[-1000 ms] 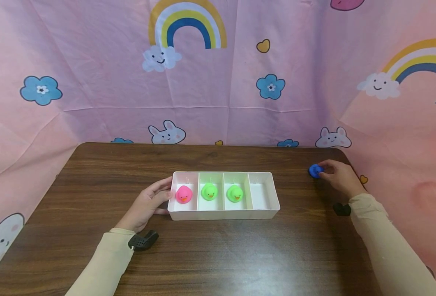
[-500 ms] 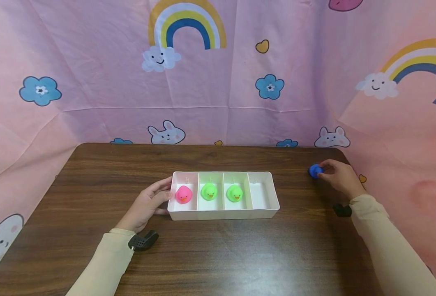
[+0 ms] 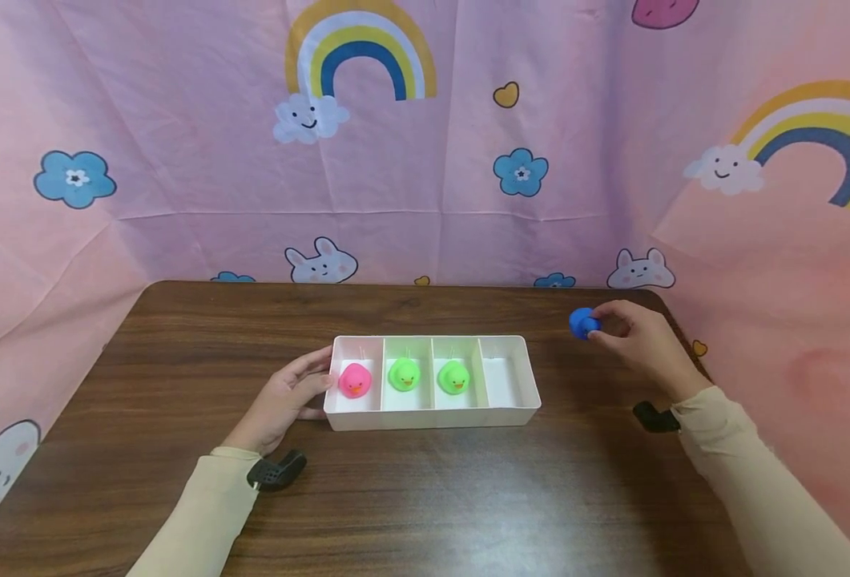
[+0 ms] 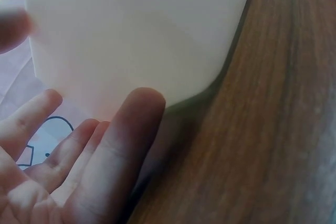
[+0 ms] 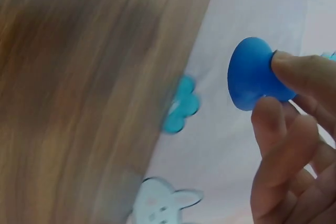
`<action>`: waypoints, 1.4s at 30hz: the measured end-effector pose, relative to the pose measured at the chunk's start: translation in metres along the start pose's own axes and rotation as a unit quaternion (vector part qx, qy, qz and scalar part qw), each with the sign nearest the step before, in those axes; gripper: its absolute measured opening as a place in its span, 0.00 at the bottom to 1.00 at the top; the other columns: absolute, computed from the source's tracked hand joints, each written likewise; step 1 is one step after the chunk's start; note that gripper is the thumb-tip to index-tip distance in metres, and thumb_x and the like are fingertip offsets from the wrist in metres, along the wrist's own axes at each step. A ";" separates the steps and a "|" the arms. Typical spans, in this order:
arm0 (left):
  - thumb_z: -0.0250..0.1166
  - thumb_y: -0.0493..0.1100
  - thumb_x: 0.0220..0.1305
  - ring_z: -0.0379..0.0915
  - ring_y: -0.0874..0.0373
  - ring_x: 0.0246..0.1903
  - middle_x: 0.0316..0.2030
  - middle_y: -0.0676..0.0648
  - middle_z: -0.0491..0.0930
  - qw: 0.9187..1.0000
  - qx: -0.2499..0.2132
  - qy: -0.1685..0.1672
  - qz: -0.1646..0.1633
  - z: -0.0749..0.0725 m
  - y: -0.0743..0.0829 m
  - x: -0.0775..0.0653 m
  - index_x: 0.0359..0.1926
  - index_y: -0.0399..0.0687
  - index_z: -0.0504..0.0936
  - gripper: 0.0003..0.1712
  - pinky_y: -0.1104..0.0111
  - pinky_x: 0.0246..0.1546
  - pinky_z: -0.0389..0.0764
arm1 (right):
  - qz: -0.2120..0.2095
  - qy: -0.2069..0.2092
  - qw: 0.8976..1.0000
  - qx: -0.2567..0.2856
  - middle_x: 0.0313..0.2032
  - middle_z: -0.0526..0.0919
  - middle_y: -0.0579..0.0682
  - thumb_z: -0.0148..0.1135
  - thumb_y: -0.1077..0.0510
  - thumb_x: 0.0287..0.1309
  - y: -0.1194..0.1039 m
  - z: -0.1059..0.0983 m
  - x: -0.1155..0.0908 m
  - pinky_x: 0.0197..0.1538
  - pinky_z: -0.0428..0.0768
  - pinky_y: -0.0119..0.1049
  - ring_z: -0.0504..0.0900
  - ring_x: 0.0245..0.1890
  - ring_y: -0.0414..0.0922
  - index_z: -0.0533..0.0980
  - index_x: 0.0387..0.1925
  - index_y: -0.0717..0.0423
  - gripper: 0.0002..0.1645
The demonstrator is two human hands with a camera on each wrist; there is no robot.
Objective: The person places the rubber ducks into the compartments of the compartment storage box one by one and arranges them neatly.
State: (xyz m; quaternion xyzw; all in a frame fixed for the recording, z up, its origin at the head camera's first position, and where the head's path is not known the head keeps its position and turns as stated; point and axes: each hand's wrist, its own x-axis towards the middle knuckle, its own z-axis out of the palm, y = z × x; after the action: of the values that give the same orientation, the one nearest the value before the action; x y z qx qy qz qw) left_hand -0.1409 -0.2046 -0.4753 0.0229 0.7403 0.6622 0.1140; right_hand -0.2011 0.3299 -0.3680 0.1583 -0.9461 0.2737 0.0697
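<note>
A white tray [image 3: 432, 420] with a row of compartments sits on the table. My left hand [image 3: 280, 405] holds its left end, thumb at the rim and the other fingers against the end wall [image 4: 131, 35]. Inside are a pink toy duck [image 3: 356, 380] in the leftmost compartment and two green toy ducks, one [image 3: 404, 374] and another [image 3: 454, 377], in the two middle ones. Nothing lies in the rightmost compartment. To the tray's right, my right hand [image 3: 644, 340] pinches a small rounded blue toy [image 3: 583, 323] above the table. Its smooth blue side [image 5: 251, 74] shows in the right wrist view.
The dark wood-grain table [image 3: 410, 505] extends all round the tray. A pink and purple cloth [image 3: 410, 176] printed with rainbows, flowers and rabbits hangs behind the table and along its sides.
My right hand has moved left and slightly back with the blue toy, bringing it nearer the tray. My left hand stays at the tray's left end; the whole head view has shifted slightly.
</note>
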 end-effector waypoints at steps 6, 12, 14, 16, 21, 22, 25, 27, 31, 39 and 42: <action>0.63 0.52 0.75 0.70 0.35 0.67 0.74 0.38 0.65 1.000 0.001 0.001 -0.003 0.000 0.000 -0.001 0.78 0.53 0.64 0.36 0.55 0.47 0.88 | -0.060 0.012 0.998 0.010 0.43 0.86 0.52 0.75 0.64 0.58 -0.032 0.005 -0.004 0.33 0.81 0.31 0.82 0.31 0.43 0.82 0.49 0.57 0.17; 0.63 0.53 0.75 0.70 0.36 0.66 0.74 0.38 0.66 1.000 0.002 0.001 0.001 0.001 0.000 -0.001 0.78 0.53 0.64 0.36 0.54 0.47 0.88 | -0.086 -0.008 0.996 0.026 0.41 0.87 0.48 0.77 0.62 0.57 -0.061 0.009 -0.008 0.32 0.81 0.32 0.83 0.29 0.40 0.83 0.48 0.55 0.17; 0.63 0.53 0.75 0.70 0.36 0.66 0.74 0.38 0.66 1.000 0.003 0.001 0.002 0.000 0.001 -0.001 0.78 0.53 0.64 0.36 0.54 0.47 0.88 | -0.088 -0.019 0.995 0.040 0.41 0.87 0.47 0.77 0.62 0.58 -0.068 0.012 -0.009 0.32 0.82 0.32 0.83 0.30 0.41 0.83 0.48 0.54 0.17; 0.63 0.53 0.75 0.70 0.36 0.66 0.74 0.38 0.66 1.000 0.003 0.002 0.002 0.000 0.001 -0.001 0.78 0.53 0.64 0.36 0.54 0.47 0.88 | -0.088 -0.029 0.995 0.048 0.41 0.87 0.47 0.76 0.61 0.58 -0.073 0.016 -0.009 0.32 0.82 0.33 0.82 0.30 0.42 0.83 0.48 0.54 0.17; 0.62 0.50 0.76 0.70 0.36 0.67 0.74 0.38 0.65 1.000 0.000 0.003 -0.001 0.001 0.003 -0.003 0.78 0.52 0.64 0.35 0.55 0.47 0.88 | -0.072 -0.059 0.994 0.049 0.40 0.86 0.45 0.75 0.61 0.60 -0.079 0.029 -0.011 0.32 0.80 0.33 0.79 0.31 0.42 0.83 0.48 0.52 0.14; 0.62 0.50 0.76 0.70 0.36 0.67 0.74 0.38 0.65 1.000 -0.001 0.003 -0.002 0.001 0.003 -0.003 0.78 0.52 0.64 0.35 0.55 0.47 0.88 | -0.073 -0.063 0.994 0.045 0.40 0.86 0.45 0.75 0.61 0.60 -0.079 0.031 -0.012 0.31 0.79 0.33 0.78 0.31 0.42 0.83 0.48 0.53 0.14; 0.62 0.49 0.76 0.69 0.36 0.67 0.75 0.38 0.65 1.000 -0.003 0.001 -0.002 0.002 0.003 -0.003 0.78 0.52 0.63 0.35 0.55 0.48 0.88 | -0.083 -0.070 0.994 0.028 0.41 0.87 0.46 0.76 0.61 0.58 -0.080 0.039 -0.012 0.36 0.82 0.36 0.82 0.34 0.44 0.83 0.47 0.54 0.15; 0.62 0.50 0.76 0.69 0.36 0.68 0.75 0.38 0.65 1.000 -0.004 0.001 -0.001 0.002 0.003 -0.003 0.78 0.52 0.64 0.35 0.54 0.48 0.88 | -0.093 -0.071 0.993 0.018 0.42 0.88 0.47 0.77 0.62 0.57 -0.080 0.043 -0.011 0.39 0.85 0.40 0.84 0.36 0.46 0.83 0.46 0.55 0.16; 0.62 0.50 0.76 0.69 0.35 0.68 0.75 0.38 0.65 1.000 -0.006 0.002 0.003 0.002 0.001 -0.002 0.78 0.51 0.63 0.35 0.54 0.48 0.88 | -0.108 -0.078 0.991 -0.008 0.40 0.87 0.46 0.79 0.60 0.55 -0.084 0.053 -0.006 0.41 0.85 0.42 0.85 0.37 0.47 0.84 0.44 0.55 0.15; 0.64 0.52 0.75 0.70 0.36 0.67 0.74 0.38 0.65 1.000 -0.006 0.003 0.001 0.002 0.001 -0.002 0.78 0.52 0.64 0.36 0.54 0.48 0.88 | -0.086 -0.122 0.986 -0.073 0.40 0.88 0.45 0.79 0.56 0.55 -0.089 0.073 -0.004 0.36 0.84 0.40 0.82 0.33 0.43 0.85 0.44 0.51 0.15; 0.63 0.52 0.75 0.70 0.35 0.67 0.74 0.38 0.65 1.000 -0.004 0.003 0.000 0.001 0.001 -0.003 0.78 0.53 0.64 0.36 0.54 0.48 0.88 | -0.092 -0.121 0.983 -0.099 0.43 0.89 0.48 0.79 0.56 0.55 -0.089 0.079 -0.004 0.42 0.86 0.46 0.86 0.38 0.47 0.85 0.44 0.51 0.15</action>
State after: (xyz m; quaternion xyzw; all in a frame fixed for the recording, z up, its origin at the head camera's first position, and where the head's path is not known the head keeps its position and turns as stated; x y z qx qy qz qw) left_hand -0.1381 -0.2037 -0.4743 0.0209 0.7376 0.6656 0.1119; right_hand -0.1708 0.2174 -0.3908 0.2693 -0.9513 0.1500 -0.0056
